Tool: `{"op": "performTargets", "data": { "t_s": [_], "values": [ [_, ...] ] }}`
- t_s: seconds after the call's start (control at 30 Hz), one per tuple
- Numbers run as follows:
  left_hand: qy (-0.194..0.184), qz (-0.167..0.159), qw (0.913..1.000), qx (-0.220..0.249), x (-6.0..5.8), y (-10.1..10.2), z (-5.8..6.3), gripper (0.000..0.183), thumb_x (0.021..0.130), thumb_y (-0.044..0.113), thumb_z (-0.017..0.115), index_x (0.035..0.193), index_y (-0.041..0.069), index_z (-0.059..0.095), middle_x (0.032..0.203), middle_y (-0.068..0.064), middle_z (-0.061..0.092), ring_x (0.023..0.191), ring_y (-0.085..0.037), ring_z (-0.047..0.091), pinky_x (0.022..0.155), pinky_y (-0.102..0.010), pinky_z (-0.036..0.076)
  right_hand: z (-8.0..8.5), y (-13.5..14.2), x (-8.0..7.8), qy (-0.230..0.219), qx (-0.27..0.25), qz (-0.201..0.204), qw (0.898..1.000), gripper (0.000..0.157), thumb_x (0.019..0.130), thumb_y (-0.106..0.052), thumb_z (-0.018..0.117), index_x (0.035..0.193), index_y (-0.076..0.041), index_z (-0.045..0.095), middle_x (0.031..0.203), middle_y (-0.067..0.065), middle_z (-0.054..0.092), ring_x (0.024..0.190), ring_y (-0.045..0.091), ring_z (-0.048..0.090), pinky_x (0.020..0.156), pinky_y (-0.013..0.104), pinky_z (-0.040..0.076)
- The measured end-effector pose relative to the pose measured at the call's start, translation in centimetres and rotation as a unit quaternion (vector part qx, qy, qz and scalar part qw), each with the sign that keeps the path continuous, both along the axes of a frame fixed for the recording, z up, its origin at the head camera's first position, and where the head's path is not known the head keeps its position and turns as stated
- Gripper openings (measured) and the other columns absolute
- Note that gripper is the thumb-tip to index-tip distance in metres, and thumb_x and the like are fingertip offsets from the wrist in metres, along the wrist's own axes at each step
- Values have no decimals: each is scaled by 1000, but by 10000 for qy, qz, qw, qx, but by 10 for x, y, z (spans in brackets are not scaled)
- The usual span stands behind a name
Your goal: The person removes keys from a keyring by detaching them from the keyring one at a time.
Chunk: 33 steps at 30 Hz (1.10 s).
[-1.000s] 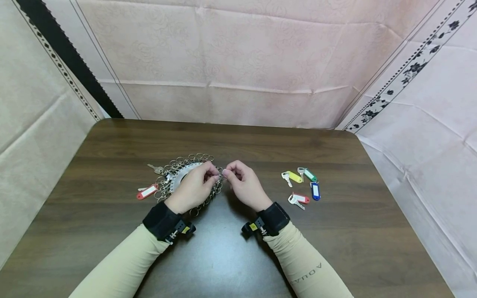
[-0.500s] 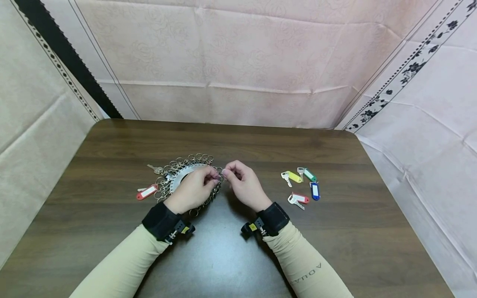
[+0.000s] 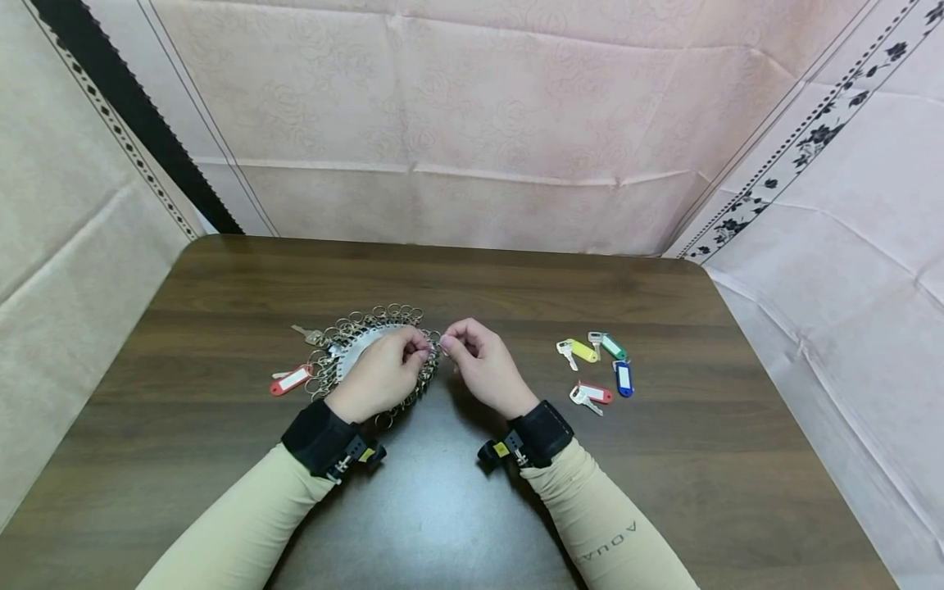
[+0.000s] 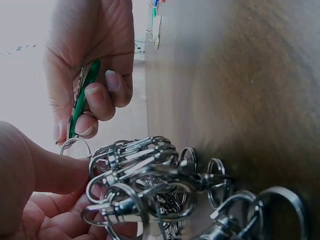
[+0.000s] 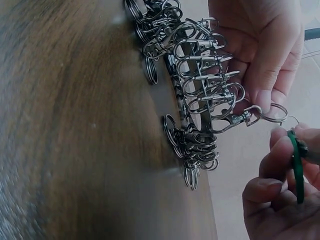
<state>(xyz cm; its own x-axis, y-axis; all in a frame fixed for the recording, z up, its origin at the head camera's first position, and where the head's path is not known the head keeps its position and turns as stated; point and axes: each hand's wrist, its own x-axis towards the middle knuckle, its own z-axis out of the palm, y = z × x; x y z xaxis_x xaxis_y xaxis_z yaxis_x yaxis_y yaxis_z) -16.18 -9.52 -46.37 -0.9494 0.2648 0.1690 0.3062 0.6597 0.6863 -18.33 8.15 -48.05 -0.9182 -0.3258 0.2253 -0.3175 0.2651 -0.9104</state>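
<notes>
My left hand point(image 3: 385, 369) pinches a metal split ring point(image 5: 274, 113) between thumb and fingers. This ring hangs from a swivel snap hook point(image 5: 240, 119) on a large hoop of key rings point(image 3: 341, 336) lying on the table. My right hand point(image 3: 490, 369), just to its right, grips a green key tag point(image 4: 85, 97) with a key point(image 4: 76, 97) flat against it. In the right wrist view the tag's thin wire ring point(image 5: 294, 119) meets the split ring; whether they are linked, I cannot tell. The head view hides the green tag behind my right fingers.
A red-tagged key point(image 3: 291, 379) and a bare-looking key point(image 3: 308, 334) stick out left of the hoop. To the right lie yellow point(image 3: 583, 351), green point(image 3: 614, 346), blue point(image 3: 624, 378) and red point(image 3: 596, 393) key tags on the wooden table point(image 3: 664, 475).
My left fingertips shift slightly toward me, then back, by the split ring. The right hand stays in place, and the tags on the table have not moved.
</notes>
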Motion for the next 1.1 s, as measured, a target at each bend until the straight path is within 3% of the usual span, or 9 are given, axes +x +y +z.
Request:
{"op": "performTargets", "data": {
  "t_s": [0.27,0.4,0.53,0.7,0.87,1.1],
  "values": [
    [17,141,9996,255,-2,-2,0,7,93,8,56,95,10,62,79,-4,66,68,-12,58,64,-35,52,-1,2,0,-156,277,340,9989,11,95,-17,59,94,-7,60,78,23,58,53,14,50,49,22,42],
    [0,162,9994,306,-3,-3,-1,9,93,7,56,97,11,63,81,-4,67,70,-11,60,66,-36,53,3,2,2,-289,491,418,9975,11,94,-18,60,93,-8,61,78,23,60,53,12,48,48,22,40],
    [24,173,9994,301,-3,-2,-1,9,92,9,57,98,10,63,81,-3,67,70,-11,59,66,-36,52,15,0,10,-259,557,347,9975,11,94,-12,59,94,-1,61,74,21,58,53,15,48,49,23,40],
    [-45,191,9992,352,-3,-2,1,6,92,10,58,96,10,63,80,-3,67,71,-11,59,67,-36,53,29,-1,16,-103,446,272,9986,10,93,-6,58,92,4,60,67,10,53,53,17,49,50,22,42],
    [-137,98,9984,537,-3,-1,2,7,92,6,57,96,6,63,81,-8,68,70,-12,61,66,-36,55,12,1,7,-82,496,226,9985,8,93,-12,59,91,-4,61,71,18,56,53,13,49,49,22,43],
    [-102,71,9991,402,-3,-2,1,12,92,3,56,100,5,65,83,-8,70,71,-13,62,68,-38,54,-2,4,0,-257,692,446,9963,8,92,-19,63,91,-11,63,75,13,60,54,14,51,49,24,43]
  ]
}}
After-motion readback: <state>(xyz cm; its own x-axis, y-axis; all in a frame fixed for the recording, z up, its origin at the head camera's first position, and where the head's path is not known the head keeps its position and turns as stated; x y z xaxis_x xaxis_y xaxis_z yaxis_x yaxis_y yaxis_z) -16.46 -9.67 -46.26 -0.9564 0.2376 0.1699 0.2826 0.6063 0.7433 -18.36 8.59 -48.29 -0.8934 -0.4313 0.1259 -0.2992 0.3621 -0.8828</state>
